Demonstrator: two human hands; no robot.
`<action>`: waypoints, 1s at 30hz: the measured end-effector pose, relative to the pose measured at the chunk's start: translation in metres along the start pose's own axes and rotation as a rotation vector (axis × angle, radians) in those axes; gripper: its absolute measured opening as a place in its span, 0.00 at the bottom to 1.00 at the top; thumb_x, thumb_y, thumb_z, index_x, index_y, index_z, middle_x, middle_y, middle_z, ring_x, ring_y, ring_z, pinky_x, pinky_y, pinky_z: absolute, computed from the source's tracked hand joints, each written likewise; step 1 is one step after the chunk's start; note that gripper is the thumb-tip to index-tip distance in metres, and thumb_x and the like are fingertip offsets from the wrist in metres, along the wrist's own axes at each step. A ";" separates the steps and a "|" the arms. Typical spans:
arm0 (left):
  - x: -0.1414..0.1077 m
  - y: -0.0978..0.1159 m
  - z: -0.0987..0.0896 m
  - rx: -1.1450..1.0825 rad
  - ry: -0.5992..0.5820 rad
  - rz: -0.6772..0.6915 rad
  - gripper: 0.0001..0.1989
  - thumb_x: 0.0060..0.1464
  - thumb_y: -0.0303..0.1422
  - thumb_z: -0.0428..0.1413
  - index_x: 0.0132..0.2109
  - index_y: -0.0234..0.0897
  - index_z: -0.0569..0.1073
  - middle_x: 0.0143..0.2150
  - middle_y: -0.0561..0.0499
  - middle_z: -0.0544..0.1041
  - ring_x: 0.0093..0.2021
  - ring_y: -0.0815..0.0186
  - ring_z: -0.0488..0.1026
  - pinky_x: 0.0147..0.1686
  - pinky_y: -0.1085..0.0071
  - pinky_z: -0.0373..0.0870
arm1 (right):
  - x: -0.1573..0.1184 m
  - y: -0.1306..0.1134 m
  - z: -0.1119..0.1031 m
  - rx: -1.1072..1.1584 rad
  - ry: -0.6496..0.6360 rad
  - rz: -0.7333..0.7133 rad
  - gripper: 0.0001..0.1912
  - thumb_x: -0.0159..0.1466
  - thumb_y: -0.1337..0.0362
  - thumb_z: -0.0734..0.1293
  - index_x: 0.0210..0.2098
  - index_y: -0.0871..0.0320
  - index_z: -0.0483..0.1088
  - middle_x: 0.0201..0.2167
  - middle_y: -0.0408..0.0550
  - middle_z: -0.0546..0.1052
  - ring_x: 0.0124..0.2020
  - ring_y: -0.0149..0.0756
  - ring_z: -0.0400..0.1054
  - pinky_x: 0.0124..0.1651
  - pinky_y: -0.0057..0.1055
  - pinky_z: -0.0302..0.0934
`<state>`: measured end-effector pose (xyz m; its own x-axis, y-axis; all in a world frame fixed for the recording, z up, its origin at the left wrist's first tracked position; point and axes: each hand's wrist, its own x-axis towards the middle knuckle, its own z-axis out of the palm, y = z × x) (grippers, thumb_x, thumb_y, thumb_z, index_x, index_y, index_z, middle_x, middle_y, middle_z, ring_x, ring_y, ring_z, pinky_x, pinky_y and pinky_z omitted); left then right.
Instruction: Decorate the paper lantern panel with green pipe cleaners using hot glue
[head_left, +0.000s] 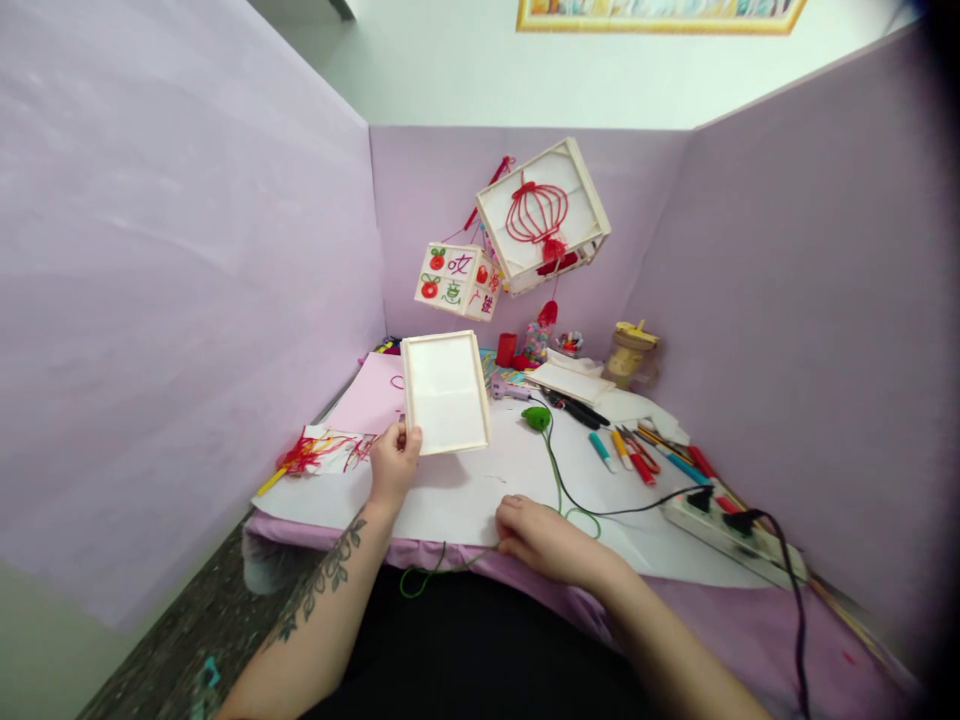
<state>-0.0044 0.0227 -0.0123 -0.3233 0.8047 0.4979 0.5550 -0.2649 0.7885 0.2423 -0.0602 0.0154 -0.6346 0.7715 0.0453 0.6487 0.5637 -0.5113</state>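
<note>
My left hand (395, 462) is closed on the lower left corner of a white panel framed with thin wooden strips (446, 395), which it holds tilted up above the table. My right hand (536, 538) rests near the table's front edge, fingers curled round a strand of green yarn (469, 562). One length of that yarn hangs in a loop over the front edge. More of it trails back toward a small green ball of yarn (536, 418) on the white paper (457, 500).
A power strip (739, 540) with black cords lies at right. Markers (621, 450), scissors (643, 453), pliers (577, 408) and a glue gun (510, 389) are behind. Two lanterns (544, 215) hang at the back. Red and yellow yarn (307, 455) lies left; a yellow-lidded cup (632, 353) stands back right.
</note>
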 end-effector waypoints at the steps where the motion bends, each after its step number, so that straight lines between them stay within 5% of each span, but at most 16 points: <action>1: 0.000 0.000 0.000 0.000 -0.002 0.001 0.15 0.55 0.45 0.50 0.29 0.38 0.69 0.22 0.54 0.70 0.23 0.67 0.68 0.24 0.74 0.63 | -0.002 0.007 -0.007 0.054 0.030 0.031 0.04 0.60 0.70 0.62 0.30 0.56 0.65 0.32 0.46 0.72 0.35 0.35 0.65 0.39 0.30 0.59; 4: -0.001 0.002 0.000 0.000 -0.003 -0.004 0.15 0.55 0.45 0.51 0.30 0.38 0.69 0.22 0.54 0.71 0.23 0.67 0.69 0.25 0.74 0.63 | -0.010 0.036 -0.036 0.068 0.240 0.211 0.05 0.64 0.67 0.60 0.31 0.56 0.64 0.31 0.46 0.72 0.33 0.35 0.65 0.37 0.30 0.59; 7: -0.002 0.003 0.000 -0.002 -0.001 -0.013 0.15 0.55 0.45 0.51 0.30 0.38 0.69 0.22 0.54 0.71 0.23 0.67 0.69 0.25 0.74 0.63 | -0.014 0.056 -0.057 -0.253 0.450 0.465 0.03 0.61 0.67 0.64 0.33 0.58 0.69 0.38 0.53 0.74 0.41 0.44 0.66 0.44 0.36 0.58; 9: -0.002 0.003 0.001 -0.005 -0.003 -0.014 0.15 0.55 0.45 0.50 0.30 0.38 0.69 0.22 0.53 0.71 0.23 0.67 0.69 0.24 0.74 0.63 | -0.007 0.058 -0.055 -0.365 0.489 0.493 0.08 0.62 0.69 0.63 0.39 0.59 0.72 0.44 0.56 0.74 0.47 0.47 0.65 0.50 0.39 0.56; 13: -0.001 0.002 0.000 -0.004 -0.002 -0.009 0.15 0.55 0.45 0.50 0.30 0.38 0.69 0.23 0.53 0.71 0.23 0.67 0.69 0.24 0.74 0.63 | 0.029 0.041 -0.027 -0.294 0.291 0.327 0.12 0.65 0.64 0.62 0.43 0.60 0.74 0.43 0.56 0.74 0.49 0.46 0.66 0.51 0.36 0.57; 16: -0.002 0.002 -0.001 -0.001 -0.005 0.001 0.15 0.55 0.45 0.50 0.29 0.38 0.68 0.22 0.54 0.70 0.23 0.67 0.69 0.24 0.74 0.63 | 0.059 0.035 -0.012 -0.283 0.162 0.310 0.07 0.60 0.65 0.67 0.36 0.62 0.75 0.39 0.57 0.75 0.44 0.45 0.68 0.45 0.33 0.59; 23: -0.003 0.003 0.001 -0.006 -0.010 -0.001 0.15 0.55 0.45 0.50 0.31 0.38 0.70 0.23 0.53 0.71 0.24 0.67 0.68 0.25 0.74 0.63 | 0.053 0.034 -0.028 -0.264 0.246 0.357 0.14 0.68 0.69 0.56 0.38 0.62 0.73 0.39 0.58 0.75 0.45 0.43 0.68 0.49 0.36 0.57; 26: -0.003 0.004 0.001 -0.004 -0.012 -0.005 0.16 0.54 0.46 0.50 0.31 0.38 0.70 0.22 0.54 0.70 0.24 0.67 0.68 0.26 0.73 0.63 | 0.034 0.009 -0.015 -0.075 0.079 0.038 0.05 0.62 0.66 0.67 0.38 0.58 0.73 0.39 0.49 0.74 0.44 0.37 0.67 0.49 0.30 0.58; 28: -0.003 0.004 0.001 -0.003 -0.013 -0.003 0.16 0.55 0.46 0.50 0.31 0.38 0.70 0.22 0.53 0.70 0.24 0.67 0.68 0.26 0.73 0.63 | 0.024 -0.007 -0.001 0.043 -0.032 -0.175 0.11 0.57 0.64 0.72 0.39 0.57 0.72 0.41 0.47 0.72 0.45 0.37 0.65 0.49 0.30 0.59; 30: -0.003 0.004 0.001 -0.003 -0.014 0.002 0.16 0.55 0.46 0.50 0.31 0.38 0.70 0.22 0.54 0.70 0.24 0.67 0.68 0.26 0.73 0.63 | 0.019 -0.016 0.011 0.058 -0.073 -0.231 0.08 0.57 0.66 0.72 0.36 0.57 0.71 0.39 0.47 0.71 0.43 0.38 0.63 0.46 0.31 0.59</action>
<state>-0.0005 0.0194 -0.0114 -0.3110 0.8115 0.4947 0.5532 -0.2687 0.7885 0.2148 -0.0577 0.0148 -0.7931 0.5998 0.1059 0.4593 0.7032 -0.5427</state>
